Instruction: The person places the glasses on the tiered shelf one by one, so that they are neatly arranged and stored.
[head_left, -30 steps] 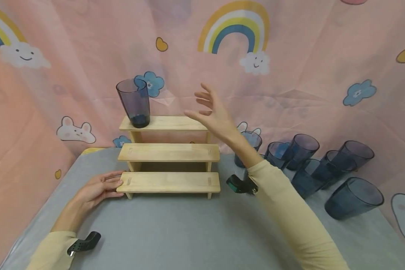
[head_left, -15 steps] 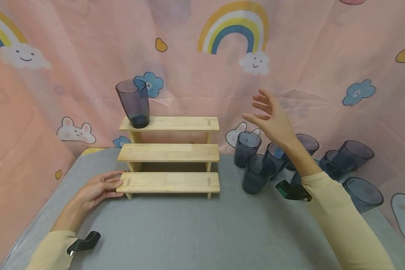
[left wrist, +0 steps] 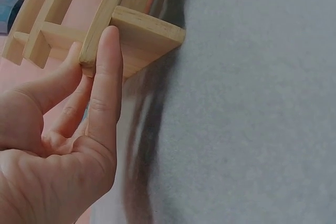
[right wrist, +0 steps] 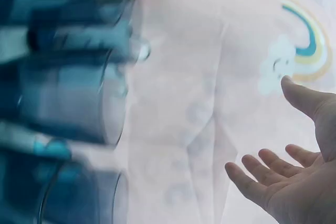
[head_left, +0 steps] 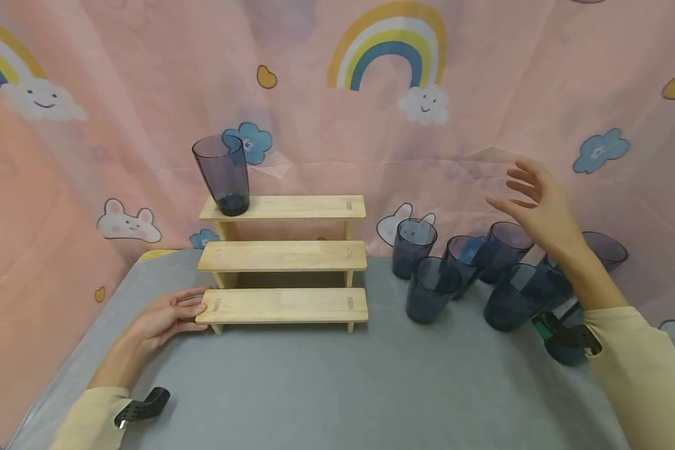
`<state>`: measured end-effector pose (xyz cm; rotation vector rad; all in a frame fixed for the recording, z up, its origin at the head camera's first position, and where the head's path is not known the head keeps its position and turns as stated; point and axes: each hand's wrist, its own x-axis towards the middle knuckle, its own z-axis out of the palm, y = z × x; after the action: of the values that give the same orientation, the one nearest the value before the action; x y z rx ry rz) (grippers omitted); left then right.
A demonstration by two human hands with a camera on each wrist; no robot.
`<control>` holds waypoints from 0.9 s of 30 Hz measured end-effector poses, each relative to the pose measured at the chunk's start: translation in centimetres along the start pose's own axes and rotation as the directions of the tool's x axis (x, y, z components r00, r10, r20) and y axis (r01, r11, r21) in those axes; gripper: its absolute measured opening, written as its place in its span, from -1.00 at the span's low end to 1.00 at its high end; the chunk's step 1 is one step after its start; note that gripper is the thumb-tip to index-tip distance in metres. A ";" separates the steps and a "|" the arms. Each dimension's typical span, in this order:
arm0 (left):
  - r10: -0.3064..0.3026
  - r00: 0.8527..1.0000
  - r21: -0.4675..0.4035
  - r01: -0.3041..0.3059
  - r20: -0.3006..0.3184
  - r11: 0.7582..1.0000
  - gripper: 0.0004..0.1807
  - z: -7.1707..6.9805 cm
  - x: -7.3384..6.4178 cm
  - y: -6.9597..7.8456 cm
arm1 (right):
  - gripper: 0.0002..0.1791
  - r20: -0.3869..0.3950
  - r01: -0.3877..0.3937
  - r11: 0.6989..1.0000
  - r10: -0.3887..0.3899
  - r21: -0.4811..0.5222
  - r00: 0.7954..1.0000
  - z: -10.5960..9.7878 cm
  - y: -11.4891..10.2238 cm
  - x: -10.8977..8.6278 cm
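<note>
A three-tier wooden display stand [head_left: 281, 256] sits on the table, one blue-tinted drinking glass [head_left: 227, 178] upright at the left of its top tier. My left hand [head_left: 165, 320] pinches the left end of the lowest tier; in the left wrist view the thumb is above the board and a finger [left wrist: 107, 77] lies under it. My right hand [head_left: 545, 209] is in the air over the right-hand glasses, fingers spread and holding nothing. Below it stand several matching glasses, among them a front one [head_left: 433, 294] and a back one [head_left: 505, 250]. My right forearm hides some of them.
A grey cloth [head_left: 315, 387] covers the table. Behind it hangs a pink printed curtain [head_left: 484, 94]. Another glass [head_left: 413, 247] stands at the back, between the stand and the other glasses.
My right hand has moved to the right, from beside the stand's top tier to over the far glasses. My left hand has stayed on the lowest tier.
</note>
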<state>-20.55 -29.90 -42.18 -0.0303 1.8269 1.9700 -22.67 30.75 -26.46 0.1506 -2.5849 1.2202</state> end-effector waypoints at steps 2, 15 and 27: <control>0.008 1.000 0.005 -0.008 0.005 1.000 -0.19 0.0 -0.1 0.0 | -0.11 0.006 -0.018 1.000 0.018 -0.011 1.000 -0.8 0.9 -0.2; -0.009 1.000 0.023 0.008 0.010 1.000 -0.18 0.1 0.2 0.2 | -0.03 -0.093 -0.167 0.961 0.150 -0.219 0.984 -6.9 7.3 -1.0; -0.008 1.000 -0.013 0.008 0.008 1.000 -0.17 -0.2 0.1 -0.2 | 0.01 -0.092 -0.260 0.935 0.244 -0.241 0.965 -12.1 22.6 -0.3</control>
<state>-20.63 -30.09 -42.47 -0.0333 1.8062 1.9737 -24.65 54.47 -36.02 -0.2744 -2.7379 0.9411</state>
